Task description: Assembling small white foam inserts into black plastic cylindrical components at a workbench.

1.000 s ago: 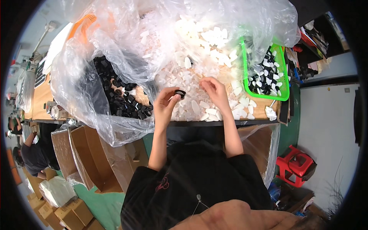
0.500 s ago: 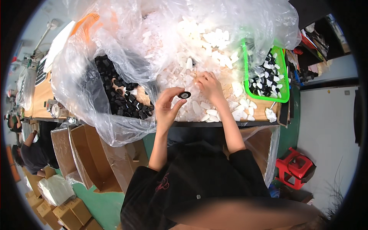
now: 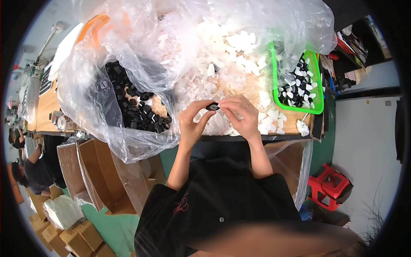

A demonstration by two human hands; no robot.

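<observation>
Between the thumb and fingers of my left hand (image 3: 191, 121) is a small round black cap (image 3: 213, 106) with a pale centre. My right hand (image 3: 245, 115) meets it from the right, its fingertips pinched at the cap's edge. Whatever those fingertips hold is too small to make out. Both hands are over the near edge of the wooden table. Beneath and beyond them lies a heap of small translucent pieces (image 3: 197, 83). White oval pieces (image 3: 269, 122) are scattered beside my right hand.
At left, a clear plastic bag (image 3: 81, 98) surrounds many black caps (image 3: 147, 113). A green basket (image 3: 319, 85) at right holds black and white pieces. Below stand an open cardboard box (image 3: 102, 175) and a red stool (image 3: 329, 186). Another person (image 3: 38, 171) is at far left.
My right hand has come back from the translucent heap to the black cap. My left hand has shifted slightly right with the cap, and the hands now meet.
</observation>
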